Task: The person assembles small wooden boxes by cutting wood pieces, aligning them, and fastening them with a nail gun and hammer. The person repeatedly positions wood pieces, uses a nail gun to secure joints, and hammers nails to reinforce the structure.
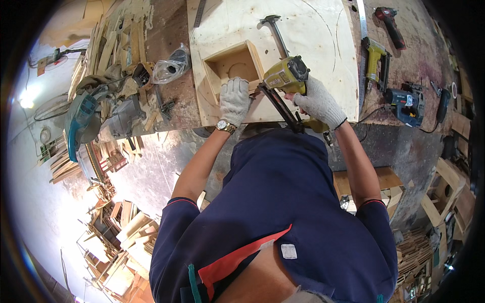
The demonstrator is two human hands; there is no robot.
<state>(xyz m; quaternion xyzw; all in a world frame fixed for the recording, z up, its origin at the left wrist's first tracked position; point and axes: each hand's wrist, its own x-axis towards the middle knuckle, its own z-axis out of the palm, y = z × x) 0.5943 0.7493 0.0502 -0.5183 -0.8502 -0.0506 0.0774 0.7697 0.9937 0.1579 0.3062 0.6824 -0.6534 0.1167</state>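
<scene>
— What is hidden at the fingers?

— The right hand [319, 103], gloved, is clamped on the yellow nail gun [286, 76]; its fingertips are covered by the tool's body. The grip's lower end is cut off behind the person's shoulder.

— And the other hand?

— The left hand [235, 100] is laid with fingers together, pressed on the near wall of the open wooden box [235, 65]; the arm is stretched forward.

— How is the tool set?

— Its long magazine is slanted from the box down toward the body. The box is seen on a plywood sheet [313, 35] on the counter [177, 101].
</scene>
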